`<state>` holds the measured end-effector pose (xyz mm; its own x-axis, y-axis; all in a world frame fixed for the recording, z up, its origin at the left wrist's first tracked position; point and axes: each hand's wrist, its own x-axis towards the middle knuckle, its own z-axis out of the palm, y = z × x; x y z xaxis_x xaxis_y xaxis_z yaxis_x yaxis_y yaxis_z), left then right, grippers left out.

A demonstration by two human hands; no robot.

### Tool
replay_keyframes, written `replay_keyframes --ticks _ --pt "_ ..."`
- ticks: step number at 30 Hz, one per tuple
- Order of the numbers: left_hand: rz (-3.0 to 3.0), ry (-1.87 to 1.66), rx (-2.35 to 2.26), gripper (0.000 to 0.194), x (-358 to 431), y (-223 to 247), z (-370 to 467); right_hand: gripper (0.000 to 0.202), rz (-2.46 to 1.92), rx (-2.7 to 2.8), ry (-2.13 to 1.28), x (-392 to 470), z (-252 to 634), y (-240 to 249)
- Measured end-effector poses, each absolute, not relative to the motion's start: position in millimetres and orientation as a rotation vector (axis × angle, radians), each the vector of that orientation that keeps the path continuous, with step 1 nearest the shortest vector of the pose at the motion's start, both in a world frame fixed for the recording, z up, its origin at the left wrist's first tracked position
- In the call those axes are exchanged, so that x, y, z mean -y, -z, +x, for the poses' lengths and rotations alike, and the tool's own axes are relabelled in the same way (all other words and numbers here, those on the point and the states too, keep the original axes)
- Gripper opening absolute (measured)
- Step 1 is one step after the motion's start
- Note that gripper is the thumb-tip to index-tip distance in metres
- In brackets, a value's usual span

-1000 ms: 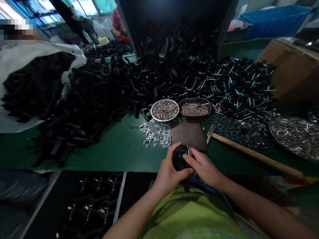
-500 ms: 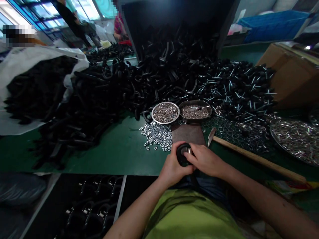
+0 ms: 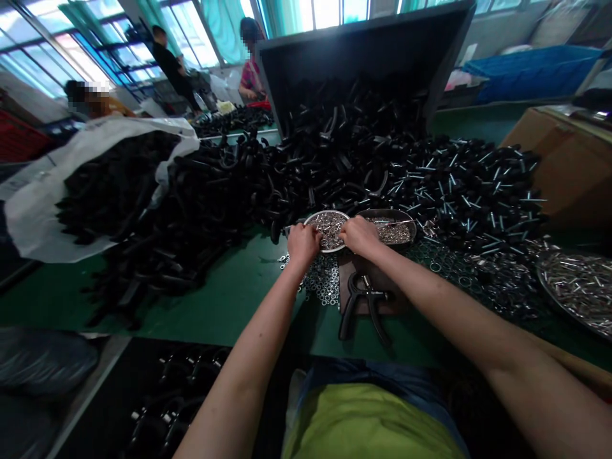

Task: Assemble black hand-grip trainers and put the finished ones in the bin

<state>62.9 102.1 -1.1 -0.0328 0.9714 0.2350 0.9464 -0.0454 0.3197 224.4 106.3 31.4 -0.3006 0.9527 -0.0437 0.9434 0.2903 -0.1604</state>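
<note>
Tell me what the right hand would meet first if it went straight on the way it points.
Likely the metal pieces in the round dish, as the right hand points left at its edge. Height is unclear; it might pass above them toward the left hand.

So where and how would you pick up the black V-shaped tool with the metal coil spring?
Probably by the left-hand leg of the black V-shaped tool, mid-length, coming from the near side: both legs splay that way and reach past the near edge of the brown square plate. I'd avoid the metal coil spring and crossbar toward the far end.
</note>
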Motion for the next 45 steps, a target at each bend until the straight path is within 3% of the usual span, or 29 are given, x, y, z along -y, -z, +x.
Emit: replay_keyframes --ticks 6,19,23,26,31,38,42,45 --pt "2.118 -0.590 -2.026 0.014 -123.9 6.2 60.6 0.029 -1.871 2.454 -0.238 -125.6 200.6 -19.3" --pt "1.793 -0.920 -1.936 0.018 -121.5 -1.9 59.4 0.027 -1.803 2.536 -0.268 -122.6 203.2 -17.7" --pt "1.514 -1.151 -1.539 0.041 -102.5 -5.6 62.5 0.032 -1.755 2.554 -0.297 -121.8 205.7 -17.5" --pt "1.296 -1.230 -1.283 0.033 -79.7 -7.8 67.9 0.030 -1.744 2.545 -0.343 -123.3 205.1 -16.4" --pt "1.264 -1.122 -1.261 0.026 -31.9 -3.5 77.1 0.026 -1.689 2.448 -0.423 -123.9 205.2 -14.9" --pt "1.844 -0.838 -1.327 0.015 15.3 13.1 97.9 0.036 -1.470 2.178 -0.642 -100.6 238.8 -16.6" --pt "2.000 -0.735 -1.396 0.010 17.8 19.6 110.6 0.022 -1.298 1.863 -1.048 -67.8 271.6 -2.7" --pt "2.024 -0.690 -1.444 0.010 16.4 20.5 115.6 0.018 -1.371 1.884 -0.995 -48.5 289.9 11.6"
